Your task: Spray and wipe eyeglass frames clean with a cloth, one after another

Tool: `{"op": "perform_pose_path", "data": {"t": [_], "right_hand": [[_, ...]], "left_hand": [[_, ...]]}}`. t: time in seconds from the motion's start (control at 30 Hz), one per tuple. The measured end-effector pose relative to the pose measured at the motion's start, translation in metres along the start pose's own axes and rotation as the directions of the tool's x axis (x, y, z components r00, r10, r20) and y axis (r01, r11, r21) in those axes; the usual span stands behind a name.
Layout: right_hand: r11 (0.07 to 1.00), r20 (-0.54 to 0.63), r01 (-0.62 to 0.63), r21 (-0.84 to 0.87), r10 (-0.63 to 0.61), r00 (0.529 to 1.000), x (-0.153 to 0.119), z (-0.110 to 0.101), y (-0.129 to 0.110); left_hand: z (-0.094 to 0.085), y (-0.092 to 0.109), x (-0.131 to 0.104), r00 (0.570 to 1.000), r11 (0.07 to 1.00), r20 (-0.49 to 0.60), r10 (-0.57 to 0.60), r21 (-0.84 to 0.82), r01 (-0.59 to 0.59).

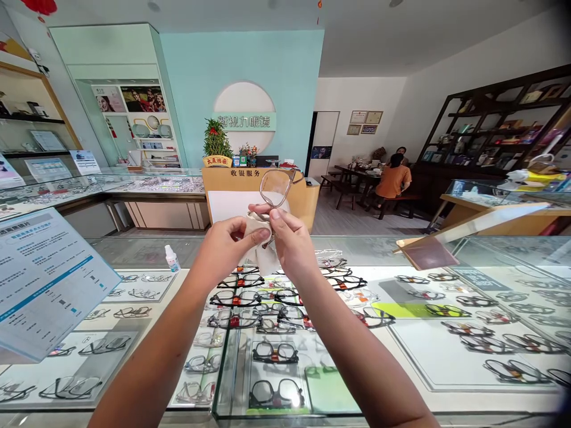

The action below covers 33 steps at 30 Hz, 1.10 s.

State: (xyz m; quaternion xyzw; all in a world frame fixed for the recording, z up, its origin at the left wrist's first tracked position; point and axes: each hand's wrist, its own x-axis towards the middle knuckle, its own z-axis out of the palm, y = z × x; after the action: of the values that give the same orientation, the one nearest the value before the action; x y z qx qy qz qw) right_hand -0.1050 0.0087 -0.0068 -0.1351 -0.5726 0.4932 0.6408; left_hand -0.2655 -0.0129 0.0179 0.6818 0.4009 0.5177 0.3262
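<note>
A pair of eyeglasses [275, 188] is held up above the glass counter, one lens raised and the other wrapped in a pale cleaning cloth [266, 260]. My left hand [229, 241] is closed, its thumb and fingers pinching the cloth around the lower lens. With thumb and fingers pressed together, my right hand [292, 238] grips the frame near its middle. The lower part of the eyeglasses is mostly hidden by the cloth and my fingers. Below my hands, several spectacle frames [275, 352] lie in rows in the display case.
A small white spray bottle [171, 259] stands on the counter at left, near a tilted printed sign [47, 285]. A slanted panel [428, 252] stands at right. Behind is a wooden cashier desk [312, 205]; a person in orange [393, 180] sits at a far table.
</note>
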Motion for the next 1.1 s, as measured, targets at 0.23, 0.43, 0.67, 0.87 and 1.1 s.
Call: {"op": "perform_pose_path", "data": {"t": [0.23,0.43,0.67,0.87,1.1], "right_hand": [[1.0,0.021,-0.02,0.013,0.019,1.0,0.001,0.001,0.0],[0.996,-0.027,-0.084,0.024,0.085,0.996,0.0,0.005,-0.004],[0.995,-0.042,-0.089,0.055,0.091,0.995,0.001,0.004,-0.004],[0.992,-0.037,-0.111,0.063,0.113,0.993,0.003,0.005,-0.004],[0.988,-0.008,-0.119,0.098,0.121,0.993,0.002,0.006,-0.002]], "left_hand": [[-0.007,-0.004,0.006,0.981,0.97,0.176,-0.078,-0.215,0.115],[-0.002,-0.009,0.011,0.981,0.923,0.169,-0.091,-0.356,0.147],[0.004,-0.009,0.007,0.987,0.901,0.143,-0.072,-0.415,0.126],[0.005,-0.004,0.006,0.973,0.87,0.21,-0.097,-0.456,0.186],[0.007,0.0,0.004,0.971,0.874,0.207,-0.116,-0.443,0.199]]}}
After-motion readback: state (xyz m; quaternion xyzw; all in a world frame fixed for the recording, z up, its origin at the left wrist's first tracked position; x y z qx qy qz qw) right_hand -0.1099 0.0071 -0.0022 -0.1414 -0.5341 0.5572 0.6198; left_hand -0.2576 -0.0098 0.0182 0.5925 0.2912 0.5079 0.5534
